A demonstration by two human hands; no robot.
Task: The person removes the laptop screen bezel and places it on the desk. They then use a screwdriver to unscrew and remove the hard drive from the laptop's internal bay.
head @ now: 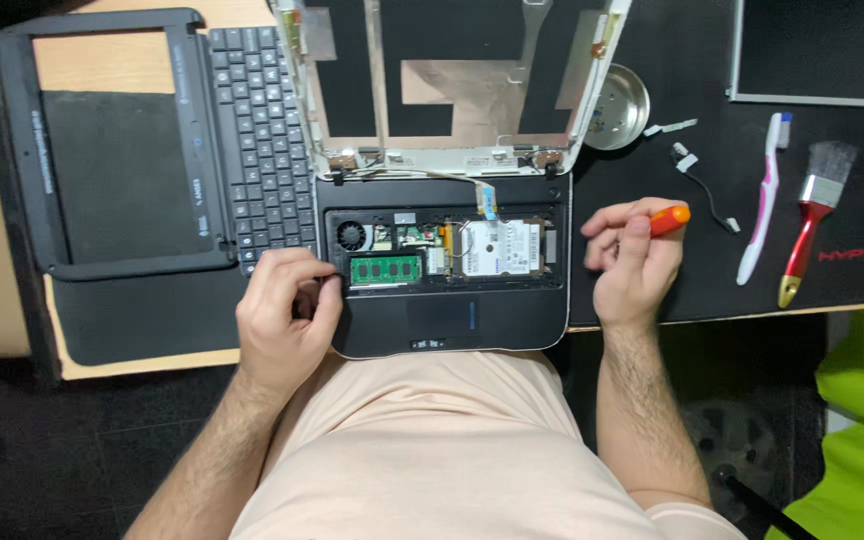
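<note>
Small black laptop base [449, 325] lies on the desk edge in front of the person, keyboard removed, internals exposed. Green memory module [386, 269] sits in the opening just right of the round cooling fan [353, 237]; silver hard drive [498, 247] lies to the right of the module.

Left hand [282, 320] rests on the base's left front corner, fingers curled in narrowly, tips touching the edge of the opening beside the memory module. Whether anything is pinched there I cannot tell.

Right hand [632, 260] hovers just off the base's right side, closed around a screwdriver with an orange handle [668, 220]; only the handle end shows.

Detached keyboard [264, 140] lies left of the base, beside a black screen bezel [102, 150]. Stripped lid frame [452, 80] stands hinged behind. Further right on the black mat [692, 290]: metal bowl [620, 105], short cable [700, 180], pink-white toothbrush [764, 195], red-handled paintbrush [814, 215].
</note>
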